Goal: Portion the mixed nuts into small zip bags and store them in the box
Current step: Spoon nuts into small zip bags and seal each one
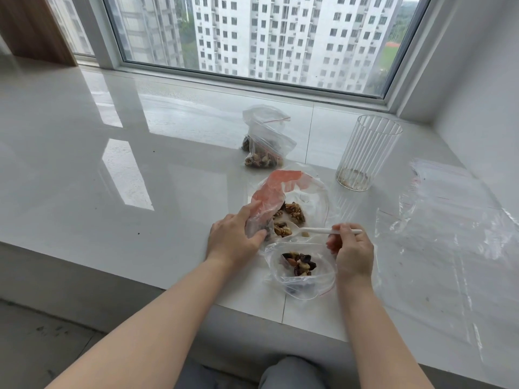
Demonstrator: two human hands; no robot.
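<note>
On the white tiled sill (140, 153) lie a spread of empty clear zip bags (449, 226) at right, a ribbed clear cup (365, 153) holding only crumbs, and two filled zip bags (266, 147) set back toward the window, apparently parked as finished portions; no box is visible. The left hand (234, 240) grips the red-printed supply bag (280, 197), seemingly to hold its mouth open. The right hand (352, 251) pinches a white plastic spoon (314, 231), its bowl among the walnuts (293, 213), directly above the open small zip bag (300, 268), partly filled with mixed nuts (300, 265).
</note>
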